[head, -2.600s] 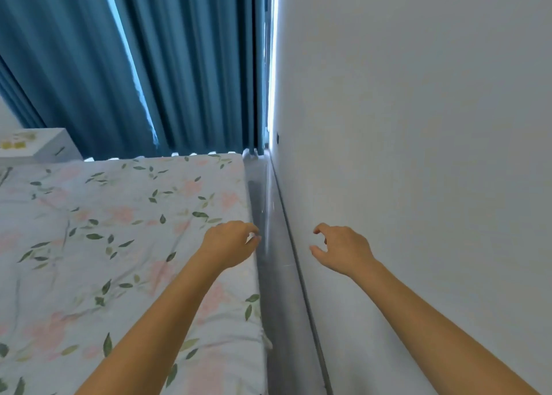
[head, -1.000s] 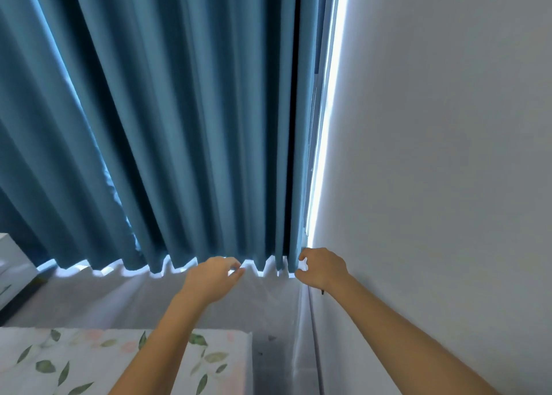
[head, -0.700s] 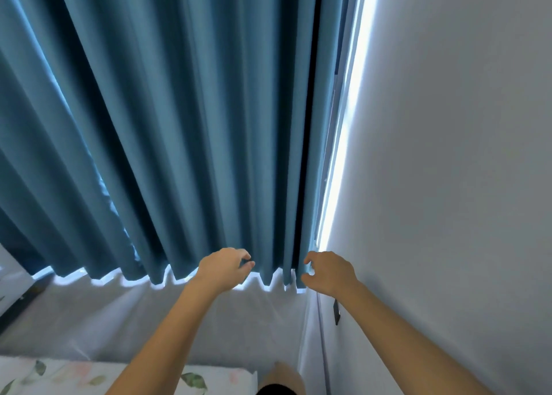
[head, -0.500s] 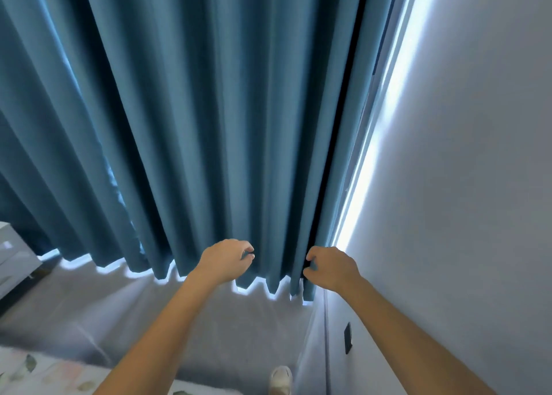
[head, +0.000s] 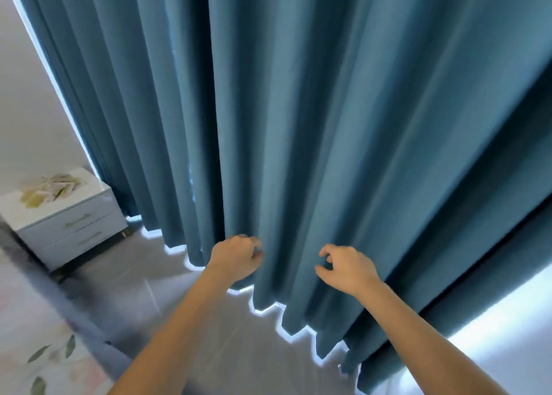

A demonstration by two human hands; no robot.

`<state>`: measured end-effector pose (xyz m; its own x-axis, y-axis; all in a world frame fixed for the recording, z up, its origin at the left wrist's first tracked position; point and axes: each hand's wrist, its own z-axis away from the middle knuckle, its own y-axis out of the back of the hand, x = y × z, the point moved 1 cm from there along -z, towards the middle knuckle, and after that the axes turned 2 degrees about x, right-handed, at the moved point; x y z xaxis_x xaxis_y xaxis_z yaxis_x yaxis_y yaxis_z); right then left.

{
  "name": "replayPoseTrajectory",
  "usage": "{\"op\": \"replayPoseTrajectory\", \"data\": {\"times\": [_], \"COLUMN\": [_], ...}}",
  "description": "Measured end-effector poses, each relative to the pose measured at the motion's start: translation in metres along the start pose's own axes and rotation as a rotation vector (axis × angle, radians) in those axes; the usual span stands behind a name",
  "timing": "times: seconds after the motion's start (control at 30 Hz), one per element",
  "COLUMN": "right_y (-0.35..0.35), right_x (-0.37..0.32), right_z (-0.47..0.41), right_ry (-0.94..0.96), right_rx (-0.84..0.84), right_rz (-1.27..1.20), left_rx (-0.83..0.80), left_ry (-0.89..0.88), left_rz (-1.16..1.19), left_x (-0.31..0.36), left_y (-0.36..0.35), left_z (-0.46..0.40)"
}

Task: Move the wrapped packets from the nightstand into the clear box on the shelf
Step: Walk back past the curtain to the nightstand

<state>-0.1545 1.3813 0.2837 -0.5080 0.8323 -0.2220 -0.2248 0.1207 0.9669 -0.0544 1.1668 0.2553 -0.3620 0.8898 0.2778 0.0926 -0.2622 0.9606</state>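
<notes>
Empty hands before the pleated teal curtain point(head: 298, 126)

Left hand point(head: 236, 260) and right hand point(head: 348, 267) hung loosely curled, fingers holding nothing; yellowish wrapped packets point(head: 49, 187) lay on the white two-drawer nightstand point(head: 71, 224), far left.

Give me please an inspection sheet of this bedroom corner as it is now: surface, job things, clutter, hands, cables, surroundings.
Surface: white nightstand with two drawers, at far left on the grey floor.
Job's things: a blurred pile of pale and yellow-green packets lies on the nightstand top; clear box and shelf not seen.
Clutter: nothing seen.
Hands: left hand and right hand are raised before the curtain, fingers loosely curled, holding nothing.
Cables: nothing seen.
Surroundings: teal pleated curtain with daylight under its hem; floral bedding at lower left.
</notes>
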Motion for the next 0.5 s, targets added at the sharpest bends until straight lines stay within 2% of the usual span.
{"op": "replayPoseTrajectory", "data": {"times": [0.2,0.4,0.5], "right_y": [-0.004,-0.044,-0.065], "right_x": [-0.084,-0.190,-0.248], "right_z": [-0.113,-0.235,-0.308], "right_ry": [0.227,0.455,0.548], "right_rx": [-0.024,-0.105,-0.121], "right_rz": [0.039,0.085,0.087], "left_rx": [-0.013,-0.060,-0.034], "left_ry": [0.188,0.351,0.423], "left_rz": [-0.018,-0.067,-0.084], "left_x": [-0.100,-0.203,-0.267], "left_y": [0.019,0.023,0.039], "left_z": [-0.046,-0.102,-0.147]}}
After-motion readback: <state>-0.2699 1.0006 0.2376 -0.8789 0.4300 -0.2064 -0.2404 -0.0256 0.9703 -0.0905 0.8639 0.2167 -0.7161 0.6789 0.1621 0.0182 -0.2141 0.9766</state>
